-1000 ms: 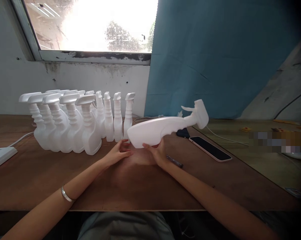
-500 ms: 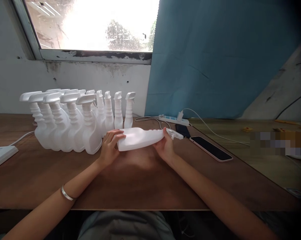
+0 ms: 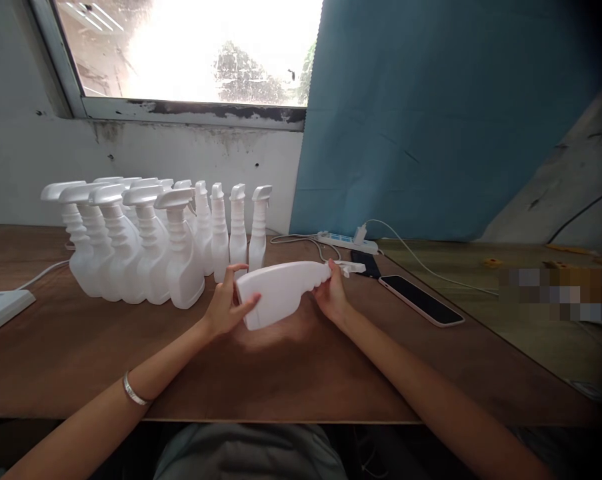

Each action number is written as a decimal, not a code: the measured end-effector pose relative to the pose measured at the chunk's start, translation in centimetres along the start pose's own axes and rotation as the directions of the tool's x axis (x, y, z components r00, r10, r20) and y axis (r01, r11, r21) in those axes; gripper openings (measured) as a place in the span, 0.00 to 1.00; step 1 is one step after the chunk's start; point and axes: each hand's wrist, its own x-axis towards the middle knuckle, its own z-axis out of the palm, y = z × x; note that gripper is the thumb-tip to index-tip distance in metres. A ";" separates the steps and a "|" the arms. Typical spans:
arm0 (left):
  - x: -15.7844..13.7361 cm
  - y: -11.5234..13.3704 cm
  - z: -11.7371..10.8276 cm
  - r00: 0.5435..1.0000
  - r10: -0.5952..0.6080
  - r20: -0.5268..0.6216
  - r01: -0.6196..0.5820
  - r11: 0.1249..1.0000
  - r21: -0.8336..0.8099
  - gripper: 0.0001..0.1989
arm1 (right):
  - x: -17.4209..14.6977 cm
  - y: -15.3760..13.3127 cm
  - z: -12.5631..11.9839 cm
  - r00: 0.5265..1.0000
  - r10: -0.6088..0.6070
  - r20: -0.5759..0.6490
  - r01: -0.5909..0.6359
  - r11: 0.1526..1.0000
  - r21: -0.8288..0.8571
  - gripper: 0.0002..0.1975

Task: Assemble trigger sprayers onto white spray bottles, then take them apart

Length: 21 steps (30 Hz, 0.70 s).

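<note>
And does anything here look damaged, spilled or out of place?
The window frame is patchy along its bottom edge, as if paint has peeled, and the wall below is stained. On the table no spill shows; the grouped bottles stand upright, and the sideways bottle is held by the left hand and right hand.

The place seems a modest workshop: identical white trigger spray bottles (image 3: pixel 151 261) stand in close rows at ten o'clock on a plain brown worktable (image 3: pixel 281 380), the wall (image 3: pixel 191 157) at eleven o'clock is stained, and the window frame (image 3: pixel 191 115) there has peeling paint.
</note>
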 end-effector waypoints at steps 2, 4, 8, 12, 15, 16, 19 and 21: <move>0.2 0.0 0.1 0.978 -0.206 0.027 0.207 0.952 -0.226 0.22 | -0.1 0.2 0.2 0.999 -0.033 0.032 0.033 0.999 -0.005 0.13; 0.6 -0.1 0.4 0.911 -0.379 0.162 0.410 0.796 -0.446 0.23 | 0.0 0.5 0.1 0.998 -0.051 0.024 0.052 0.998 -0.029 0.13; 1.2 -0.3 0.7 0.762 -0.483 0.432 0.636 0.433 -0.638 0.29 | 0.6 0.9 -0.5 1.000 -0.011 -0.005 0.010 0.989 -0.146 0.19; 1.1 -0.4 0.7 0.885 -0.362 0.291 0.445 0.478 -0.757 0.27 | 1.3 0.8 -1.1 0.992 -0.046 -0.121 0.028 0.989 -0.146 0.17; 0.7 -0.4 0.7 0.957 -0.178 0.230 0.290 0.644 -0.708 0.34 | 1.7 0.6 -1.3 0.978 -0.072 -0.196 0.053 0.993 -0.103 0.14; 0.6 -0.4 0.7 0.968 -0.122 0.220 0.238 0.724 -0.647 0.37 | 1.7 0.5 -1.4 0.976 -0.077 -0.201 0.055 0.992 -0.111 0.15; 0.2 -0.1 0.9 0.990 0.027 0.137 0.019 0.948 -0.318 0.38 | 1.8 0.6 -1.6 0.981 -0.097 -0.165 0.063 0.979 -0.195 0.17; 0.1 0.2 0.8 0.991 0.125 0.053 -0.121 0.990 -0.073 0.31 | 1.8 0.8 -1.7 0.979 -0.186 -0.084 0.155 0.946 -0.286 0.19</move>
